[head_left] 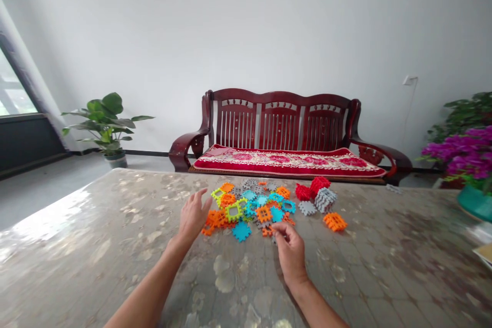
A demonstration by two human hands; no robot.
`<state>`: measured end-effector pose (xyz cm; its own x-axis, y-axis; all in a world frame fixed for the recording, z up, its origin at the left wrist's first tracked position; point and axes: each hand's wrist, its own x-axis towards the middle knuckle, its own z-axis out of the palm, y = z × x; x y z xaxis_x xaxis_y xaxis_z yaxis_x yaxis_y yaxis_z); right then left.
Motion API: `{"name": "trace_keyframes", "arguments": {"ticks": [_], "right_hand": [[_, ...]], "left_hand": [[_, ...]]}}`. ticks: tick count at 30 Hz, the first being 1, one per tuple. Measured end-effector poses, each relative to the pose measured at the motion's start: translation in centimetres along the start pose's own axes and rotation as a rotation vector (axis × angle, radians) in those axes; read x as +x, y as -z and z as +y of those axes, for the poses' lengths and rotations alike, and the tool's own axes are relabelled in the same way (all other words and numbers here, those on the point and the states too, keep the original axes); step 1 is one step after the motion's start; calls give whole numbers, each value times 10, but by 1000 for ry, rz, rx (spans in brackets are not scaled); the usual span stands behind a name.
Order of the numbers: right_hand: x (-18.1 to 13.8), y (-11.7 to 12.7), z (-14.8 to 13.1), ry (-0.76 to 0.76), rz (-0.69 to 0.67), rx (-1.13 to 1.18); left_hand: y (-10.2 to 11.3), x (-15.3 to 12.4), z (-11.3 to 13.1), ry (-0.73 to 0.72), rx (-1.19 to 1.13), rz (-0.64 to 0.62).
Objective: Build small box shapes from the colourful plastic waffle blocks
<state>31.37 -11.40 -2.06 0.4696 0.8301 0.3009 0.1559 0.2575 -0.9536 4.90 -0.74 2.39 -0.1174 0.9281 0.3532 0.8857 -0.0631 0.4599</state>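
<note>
A loose pile of toothed plastic building tiles lies on the table, mixing blue tiles (pixel 242 231), lime-green frame tiles (pixel 233 211), orange tiles (pixel 263 213) and grey ones (pixel 250 184). At the pile's left side is my left hand (pixel 195 216), fingers stretched out and apart, near the orange tiles there. My right hand (pixel 291 252) is at the near right edge of the pile, thumb and fingers pinched together. Something small and grey shows by its fingertips, too little to name. To the right stand stacked red tiles (pixel 320 184), stacked grey tiles (pixel 325 199) and stacked orange tiles (pixel 335 221).
A patterned cover lies over the table (pixel 154 277). Beyond its far edge is a dark red wooden bench (pixel 279 125) with a red floral cushion. Purple flowers (pixel 461 154) in a teal pot (pixel 476 202) stand at the right. A leafy plant (pixel 109 123) is at the far left.
</note>
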Motion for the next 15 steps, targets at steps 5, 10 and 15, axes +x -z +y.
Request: {"name": "trace_keyframes", "arguments": {"ticks": [5,10,15], "right_hand": [[6,0,4,12,11,-12],[10,0,5,-5,59,-8],[9,-1,5,-34,76,-5]], "left_hand": [[-1,-9,-34,196,-13,-35],[-7,-7,-38,210,-23,-74],[-10,5,-38,174,15,-104]]}}
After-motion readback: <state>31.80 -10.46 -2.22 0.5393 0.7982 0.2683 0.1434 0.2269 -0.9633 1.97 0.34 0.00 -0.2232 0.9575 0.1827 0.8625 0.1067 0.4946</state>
